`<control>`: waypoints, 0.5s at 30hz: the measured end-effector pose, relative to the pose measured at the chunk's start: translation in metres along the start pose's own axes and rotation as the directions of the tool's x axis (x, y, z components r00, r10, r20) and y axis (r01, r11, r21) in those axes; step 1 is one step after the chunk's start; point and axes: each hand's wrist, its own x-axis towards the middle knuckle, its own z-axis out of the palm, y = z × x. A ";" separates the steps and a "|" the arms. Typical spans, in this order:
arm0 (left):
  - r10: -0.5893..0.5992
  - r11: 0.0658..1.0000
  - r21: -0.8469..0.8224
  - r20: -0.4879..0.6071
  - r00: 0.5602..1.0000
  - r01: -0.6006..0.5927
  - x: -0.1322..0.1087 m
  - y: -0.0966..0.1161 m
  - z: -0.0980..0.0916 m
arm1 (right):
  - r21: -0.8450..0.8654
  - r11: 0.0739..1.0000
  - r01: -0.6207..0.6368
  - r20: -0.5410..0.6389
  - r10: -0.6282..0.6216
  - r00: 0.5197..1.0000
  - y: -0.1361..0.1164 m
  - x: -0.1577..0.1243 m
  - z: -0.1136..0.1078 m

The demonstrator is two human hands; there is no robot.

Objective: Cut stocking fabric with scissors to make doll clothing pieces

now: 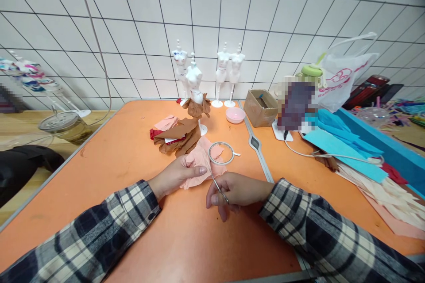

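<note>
My left hand (181, 173) pinches a crumpled piece of pink fabric (198, 159) between thumb and fingers. A slim metal tool, which looks like scissors (217, 184), is held in my right hand (229, 191); its tip touches the pink fabric. Just beyond my right hand, a round hoop (210, 154) lies partly over the pink fabric, with a small white tab at its right. Behind my left hand is a pile of brown cloth (186, 135) with pink and red pieces. A small white mannequin (194, 80) with brown ruffled cloth around its base stands behind the pile.
More small mannequins (222, 68) stand along the tiled wall. A pink bowl (235, 115), a cardboard box (261, 110) and a blurred device on a white stand (282, 132) are at the back right. Blue sheets (345, 150) and pale fabrics lie at the right. A jar (63, 124) stands left.
</note>
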 end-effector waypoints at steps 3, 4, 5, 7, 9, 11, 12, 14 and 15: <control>-0.001 0.999 0.035 0.022 1.000 0.000 0.000 0.001 -0.001 | 0.012 1.000 0.008 0.015 -0.008 1.000 0.000 -0.001 0.000; 0.004 0.999 0.045 0.029 1.000 -0.005 0.000 0.002 -0.001 | 0.018 1.000 0.013 0.015 -0.014 1.000 0.000 -0.001 0.000; 0.006 0.998 0.055 0.037 0.999 -0.008 0.000 0.002 -0.001 | 0.023 1.000 0.018 0.013 -0.018 1.000 -0.002 -0.002 0.000; 0.000 0.998 0.067 0.053 0.999 -0.004 0.000 0.003 0.000 | 0.021 1.000 0.023 0.011 -0.023 1.000 -0.004 -0.003 0.001; -0.004 0.998 0.070 0.064 0.998 0.000 0.000 0.003 0.000 | 0.011 1.000 0.027 0.022 -0.027 0.999 -0.004 -0.002 0.001; 0.001 0.997 0.071 0.069 0.998 -0.006 0.000 0.003 0.000 | 0.004 1.000 0.031 0.036 -0.031 0.999 -0.002 -0.001 0.000; 0.002 0.997 0.072 0.071 0.997 -0.007 0.000 0.003 0.000 | 0.002 1.000 0.032 0.041 -0.032 0.999 -0.001 -0.001 0.000; 0.014 0.998 0.054 0.058 0.998 -0.018 0.000 0.002 0.000 | 0.002 1.000 0.028 0.038 -0.028 0.999 0.000 -0.001 0.000; 0.031 0.998 0.052 0.036 0.999 -0.032 0.001 0.001 0.000 | 0.003 1.000 0.027 0.033 -0.027 0.999 0.000 -0.001 0.000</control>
